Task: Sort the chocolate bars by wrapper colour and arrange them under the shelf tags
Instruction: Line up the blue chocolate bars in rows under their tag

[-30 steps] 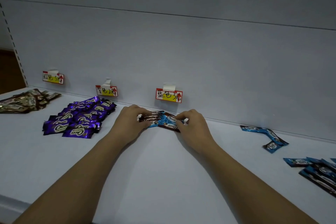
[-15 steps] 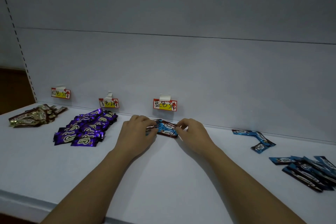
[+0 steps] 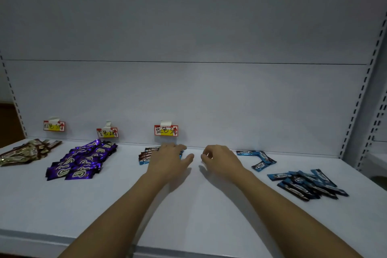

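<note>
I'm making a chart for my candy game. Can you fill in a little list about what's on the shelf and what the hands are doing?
shelf: white shelf
tags: three tags on the back wall; blue tag is the rightmost
left end: brown bars
next: purple bars
under blue tag: small blue stack
far right: unsorted blue bars
left hand: rests on the blue stack, fingers relaxed
right hand: holds nothing, fingers loosely curled

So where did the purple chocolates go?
The purple chocolates lie in a heap on the left of the shelf, under the middle tag, between the brown bars and the left hand.
</note>
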